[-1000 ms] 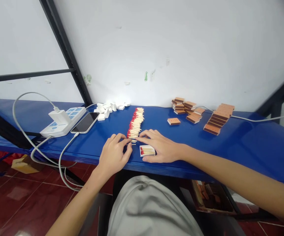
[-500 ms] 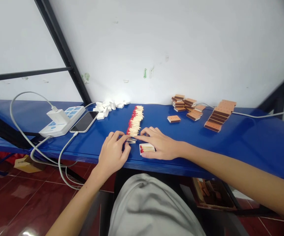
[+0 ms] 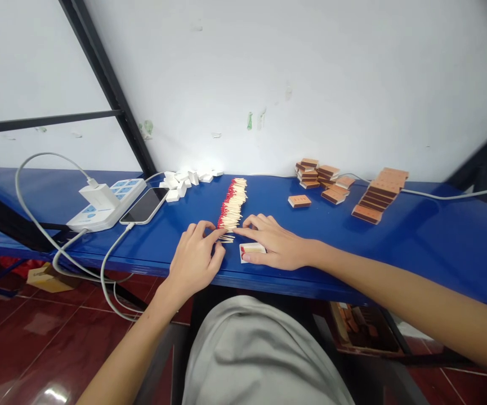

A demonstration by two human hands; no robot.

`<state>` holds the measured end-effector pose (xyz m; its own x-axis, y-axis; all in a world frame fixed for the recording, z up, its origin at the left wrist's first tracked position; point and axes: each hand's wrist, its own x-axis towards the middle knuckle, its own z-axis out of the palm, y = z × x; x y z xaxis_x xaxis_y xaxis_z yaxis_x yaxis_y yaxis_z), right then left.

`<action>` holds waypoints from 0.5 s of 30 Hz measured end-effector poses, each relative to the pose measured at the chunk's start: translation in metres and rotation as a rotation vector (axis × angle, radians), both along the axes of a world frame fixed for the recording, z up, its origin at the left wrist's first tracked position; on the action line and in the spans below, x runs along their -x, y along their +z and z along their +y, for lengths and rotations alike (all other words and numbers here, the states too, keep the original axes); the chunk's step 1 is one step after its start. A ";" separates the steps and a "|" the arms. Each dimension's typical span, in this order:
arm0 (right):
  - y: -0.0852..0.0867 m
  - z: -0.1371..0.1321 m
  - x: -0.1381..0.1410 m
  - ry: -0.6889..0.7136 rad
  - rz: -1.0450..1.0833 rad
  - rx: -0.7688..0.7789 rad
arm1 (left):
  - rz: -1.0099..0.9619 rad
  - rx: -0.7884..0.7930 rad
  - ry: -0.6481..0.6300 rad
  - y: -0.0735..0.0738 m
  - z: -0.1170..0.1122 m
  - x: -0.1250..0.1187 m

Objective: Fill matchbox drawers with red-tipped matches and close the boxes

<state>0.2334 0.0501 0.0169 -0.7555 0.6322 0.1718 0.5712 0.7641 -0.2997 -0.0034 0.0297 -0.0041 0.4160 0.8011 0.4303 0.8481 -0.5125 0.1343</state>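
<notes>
Just below frame centre, meets the near end of the match row [image 3: 233,203] with both index fingertips, keeping left hand [image 3: 193,257] and right hand [image 3: 280,246] loosely spread. Has shifted the right thumb farther over the white tray [image 3: 252,244], perhaps steadying it. Hides some contents; cannot tell whether trapping a match between fingertips.

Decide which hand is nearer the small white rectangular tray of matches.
Right. The right hand partly covers the tray from its right end; the left hand is apart, to the tray's left.
</notes>
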 end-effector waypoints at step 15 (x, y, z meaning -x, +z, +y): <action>0.000 0.000 -0.001 0.002 -0.004 -0.015 | 0.018 0.014 0.005 -0.001 0.001 0.000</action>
<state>0.2342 0.0505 0.0170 -0.7574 0.6280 0.1787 0.5707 0.7697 -0.2861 -0.0038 0.0303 -0.0052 0.4199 0.8088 0.4117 0.8527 -0.5069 0.1262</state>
